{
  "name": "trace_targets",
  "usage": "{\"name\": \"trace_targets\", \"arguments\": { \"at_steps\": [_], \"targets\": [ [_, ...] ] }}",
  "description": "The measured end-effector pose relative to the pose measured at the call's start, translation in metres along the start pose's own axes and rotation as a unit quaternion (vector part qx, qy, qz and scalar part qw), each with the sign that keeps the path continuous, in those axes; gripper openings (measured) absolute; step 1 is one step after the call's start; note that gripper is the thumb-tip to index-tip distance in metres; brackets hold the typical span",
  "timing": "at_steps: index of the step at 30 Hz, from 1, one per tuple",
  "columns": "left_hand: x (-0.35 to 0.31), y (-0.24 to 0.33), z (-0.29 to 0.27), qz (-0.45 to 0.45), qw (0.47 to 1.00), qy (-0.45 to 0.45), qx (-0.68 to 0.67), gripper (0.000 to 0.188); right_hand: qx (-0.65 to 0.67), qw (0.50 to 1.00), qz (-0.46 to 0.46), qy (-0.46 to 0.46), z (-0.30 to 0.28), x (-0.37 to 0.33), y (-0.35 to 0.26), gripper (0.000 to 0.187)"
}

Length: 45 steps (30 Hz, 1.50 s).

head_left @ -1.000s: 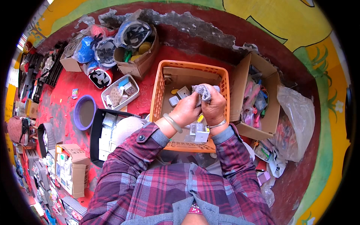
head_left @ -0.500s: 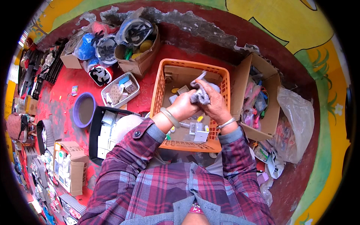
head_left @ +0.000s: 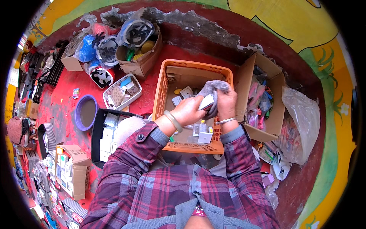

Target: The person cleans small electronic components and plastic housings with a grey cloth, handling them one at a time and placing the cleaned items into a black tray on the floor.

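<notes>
The left hand pinches just beside the curled right hand, both arms stretched forward

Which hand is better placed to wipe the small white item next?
Probably the right hand: it holds the grey cloth against the white item, which the left hand appears to grip.
</notes>
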<state>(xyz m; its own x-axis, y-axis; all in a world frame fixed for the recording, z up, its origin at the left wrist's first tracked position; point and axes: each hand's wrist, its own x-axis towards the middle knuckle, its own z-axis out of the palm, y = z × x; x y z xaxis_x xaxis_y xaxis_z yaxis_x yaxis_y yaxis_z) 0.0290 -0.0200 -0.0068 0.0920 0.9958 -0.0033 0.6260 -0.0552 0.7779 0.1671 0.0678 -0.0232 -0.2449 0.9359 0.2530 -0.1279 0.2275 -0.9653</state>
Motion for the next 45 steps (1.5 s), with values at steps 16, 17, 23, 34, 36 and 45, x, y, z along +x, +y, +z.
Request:
{"name": "trace_targets", "arguments": {
  "at_steps": [16, 17, 23, 34, 36, 45],
  "targets": [
    [0.005, -0.005, -0.006, -0.038, 0.999, 0.011, 0.018, 0.038, 0.140, 0.953, 0.189, -0.190, -0.005, -0.008, -0.007, 0.020],
    [0.006, -0.004, -0.007, -0.045, 0.999, 0.011, 0.017, 0.038, 0.133, 0.969, 0.144, -0.152, 0.001, -0.011, -0.002, 0.015],
    [0.005, 0.004, -0.016, -0.059, 0.998, 0.022, 0.008, 0.038, 0.149, 0.983, 0.102, 0.022, -0.004, -0.003, 0.005, 0.016],
    [0.005, -0.001, -0.011, 0.040, 0.956, 0.260, 0.131, 0.028, 0.279, 0.920, 0.267, 0.071, -0.019, 0.007, -0.025, 0.027],
    [0.005, 0.002, -0.014, 0.150, 0.891, 0.340, 0.259, 0.027, 0.338, 0.883, 0.326, 0.013, -0.017, 0.001, -0.012, 0.029],
    [0.000, 0.007, -0.011, 0.232, 0.925, 0.301, 0.013, 0.058, 0.351, 0.882, 0.313, 0.004, -0.015, 0.002, -0.013, 0.023]
  ]
}}
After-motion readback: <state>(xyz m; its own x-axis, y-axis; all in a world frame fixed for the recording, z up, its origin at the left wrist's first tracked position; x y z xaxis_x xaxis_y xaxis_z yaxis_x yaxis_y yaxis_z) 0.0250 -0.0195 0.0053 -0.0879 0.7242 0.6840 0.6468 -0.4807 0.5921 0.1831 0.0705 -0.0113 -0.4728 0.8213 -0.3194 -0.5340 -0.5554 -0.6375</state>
